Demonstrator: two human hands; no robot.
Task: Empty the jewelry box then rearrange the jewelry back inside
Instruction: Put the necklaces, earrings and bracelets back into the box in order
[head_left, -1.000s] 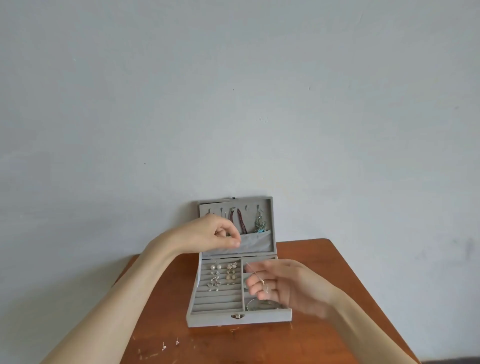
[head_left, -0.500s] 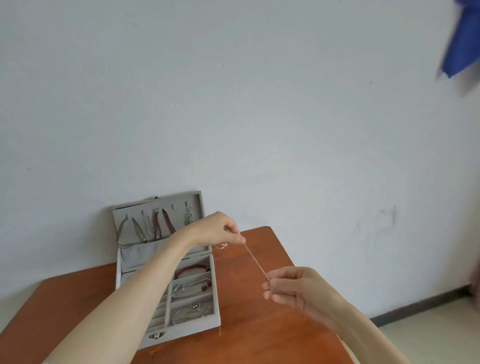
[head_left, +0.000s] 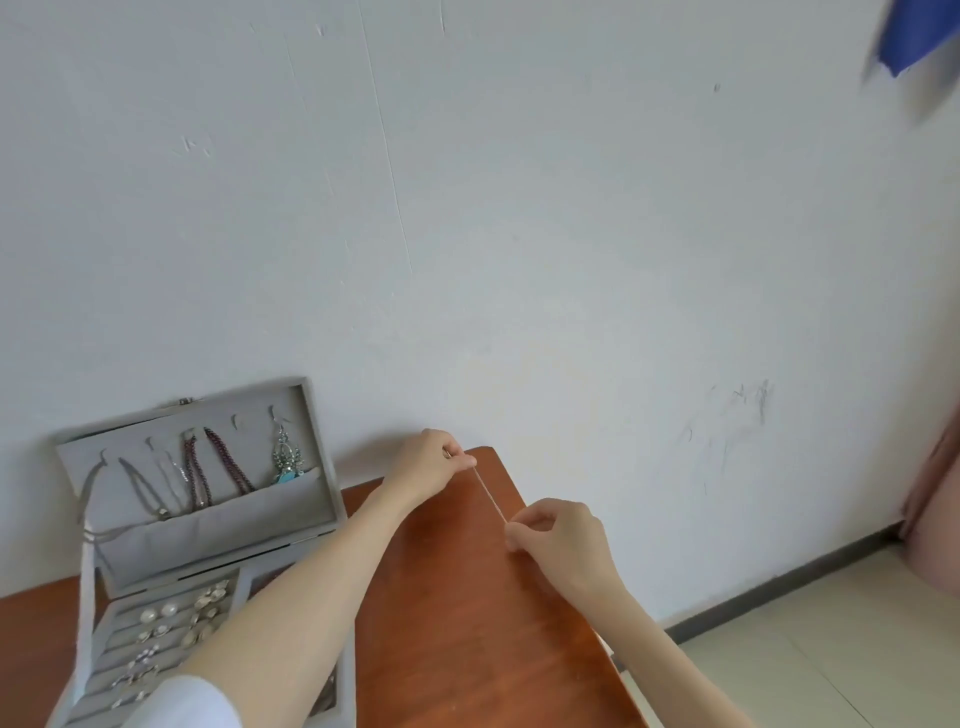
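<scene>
A grey jewelry box (head_left: 322, 499) stands open at the left of the wooden table (head_left: 457, 597), its lid upright. Several necklaces (head_left: 200, 475) hang inside the lid, and earrings (head_left: 171, 623) sit in the ring rows of the base. A thin silver chain (head_left: 488, 496) is stretched taut above the table's right part. My left hand (head_left: 428, 462) pinches its far end near the wall. My right hand (head_left: 558, 538) pinches its near end. My left forearm crosses over the box's right compartments and hides them.
A white wall stands right behind the table. The table's right edge (head_left: 613, 654) drops to a tiled floor (head_left: 805, 649). A blue cloth (head_left: 914, 36) hangs at the top right, and a pinkish object (head_left: 935, 509) shows at the right edge.
Both hands carried the chain from over the box to the right and pulled it taut above the bare table. The view swung right, so the box now sits at the left.
</scene>
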